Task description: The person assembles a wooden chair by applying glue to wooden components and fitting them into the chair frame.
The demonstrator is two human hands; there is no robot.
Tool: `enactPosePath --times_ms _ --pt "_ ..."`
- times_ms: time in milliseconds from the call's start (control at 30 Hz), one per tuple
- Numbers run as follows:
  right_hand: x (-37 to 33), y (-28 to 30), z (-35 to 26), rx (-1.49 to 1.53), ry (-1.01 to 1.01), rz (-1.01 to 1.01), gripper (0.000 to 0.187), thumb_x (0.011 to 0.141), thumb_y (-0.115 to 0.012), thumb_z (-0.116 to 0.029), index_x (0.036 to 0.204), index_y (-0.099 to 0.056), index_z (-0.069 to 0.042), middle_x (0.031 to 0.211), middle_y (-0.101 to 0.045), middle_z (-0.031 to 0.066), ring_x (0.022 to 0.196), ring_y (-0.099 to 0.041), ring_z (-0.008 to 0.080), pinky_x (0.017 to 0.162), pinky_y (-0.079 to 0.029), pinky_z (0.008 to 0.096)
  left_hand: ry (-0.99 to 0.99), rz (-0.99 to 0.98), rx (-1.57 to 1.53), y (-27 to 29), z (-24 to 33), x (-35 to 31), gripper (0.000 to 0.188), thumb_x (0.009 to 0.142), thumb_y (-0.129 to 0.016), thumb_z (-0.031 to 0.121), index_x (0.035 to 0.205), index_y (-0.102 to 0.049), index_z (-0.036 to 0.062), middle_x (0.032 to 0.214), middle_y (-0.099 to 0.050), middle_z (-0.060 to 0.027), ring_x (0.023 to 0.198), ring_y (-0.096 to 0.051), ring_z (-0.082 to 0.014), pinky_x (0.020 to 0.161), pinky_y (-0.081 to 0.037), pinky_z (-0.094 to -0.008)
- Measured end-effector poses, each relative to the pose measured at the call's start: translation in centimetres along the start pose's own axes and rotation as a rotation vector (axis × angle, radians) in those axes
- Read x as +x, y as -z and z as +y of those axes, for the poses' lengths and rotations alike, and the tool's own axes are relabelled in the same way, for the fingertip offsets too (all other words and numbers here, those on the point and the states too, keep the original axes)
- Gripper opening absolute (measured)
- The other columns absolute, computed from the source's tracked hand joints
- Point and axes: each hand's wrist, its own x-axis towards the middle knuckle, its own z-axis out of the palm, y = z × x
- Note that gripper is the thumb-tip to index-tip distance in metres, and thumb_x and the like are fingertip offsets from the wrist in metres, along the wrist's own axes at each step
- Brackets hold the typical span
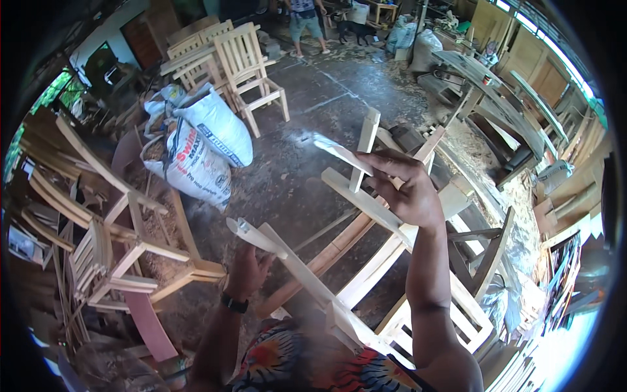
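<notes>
An unfinished wooden chair frame [304, 269] leans across my lap, with bare pale posts and rails. My right hand [401, 183], raised over its far side, is closed in a pinch on a pale flat strip [339, 153]; its exact kind I cannot make out. A short upright post [364, 147] stands on the frame just behind that strip. My left hand [247, 274], with a dark wristband, is close under the shaped end of the nearer post [251, 235]. That end looks wet or shiny. The wood hides most of the left fingers, and whether they grip it does not show.
White sacks [209, 130], one showing shavings, stand ahead on the left. Wooden chairs [245, 68] are grouped behind them; another chair frame [121, 242] lies at left. A workbench [480, 72] and stacked boards line the right. A person [305, 23] and dark dog [356, 29] are far ahead.
</notes>
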Motion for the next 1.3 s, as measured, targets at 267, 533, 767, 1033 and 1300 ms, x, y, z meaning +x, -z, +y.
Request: enactPosePath --times_ms 267,533,767,1033,1300 --pt "-3.5 1.8 -2.3 -0.284 -0.335 0.046 0.040 0.086 -0.068 0.004 0.126 -0.070 -0.002 0.090 -0.070 0.0136 0.076 -0.068 0.0166 0.068 -0.057 0.0312 -0.082 -0.233 0.251 0.0 -9.0 0.5 0.045 0.090 -0.075 0.024 0.124 -0.060 -0.0009 0.106 -0.070 -0.0240 0.088 -0.071 -0.0381 0.075 -0.055 -0.0471" --pt "-1.3 1.9 -10.0 -0.613 -0.348 -0.068 0.041 0.076 -0.067 0.009 0.114 -0.075 -0.003 0.092 -0.074 0.0184 0.081 -0.073 0.0322 0.073 -0.058 0.0374 -0.019 -0.288 0.099 1.4 -15.7 5.0 0.047 0.089 -0.077 0.030 0.122 -0.064 0.0006 0.115 -0.071 -0.0207 0.106 -0.071 -0.0336 0.088 -0.056 -0.0436" --pt "2.5 -2.2 -17.7 -1.119 -0.425 -0.131 0.043 0.075 -0.077 0.001 0.117 -0.072 -0.009 0.094 -0.070 0.0123 0.085 -0.067 0.0332 0.079 -0.053 0.0422 -0.101 -0.534 0.172 3.2 -25.7 8.1 0.055 0.089 -0.074 0.045 0.123 -0.064 0.0029 0.114 -0.072 -0.0199 0.104 -0.069 -0.0381 0.089 -0.054 -0.0473" --pt "6.1 -7.8 -27.2 -1.341 -0.515 -0.161 0.054 0.075 -0.077 0.007 0.126 -0.063 -0.009 0.122 -0.066 0.0114 0.112 -0.060 0.0320 0.096 -0.049 0.0414 -0.143 -0.766 0.410 11.6 -32.0 12.5 0.052 0.088 -0.073 0.040 0.121 -0.065 0.0003 0.108 -0.071 -0.0244 0.106 -0.068 -0.0411 0.091 -0.053 -0.0487" --pt "3.1 -9.7 -27.3 -1.283 -0.676 0.037 0.058 0.078 -0.073 0.009 0.131 -0.063 -0.011 0.116 -0.065 0.0132 0.115 -0.057 0.0321 0.100 -0.047 0.0428 -0.258 -0.704 0.346 10.7 -27.0 18.2 0.053 0.090 -0.070 0.045 0.122 -0.064 0.0030 0.112 -0.071 -0.0222 0.104 -0.069 -0.0400 0.086 -0.055 -0.0478"
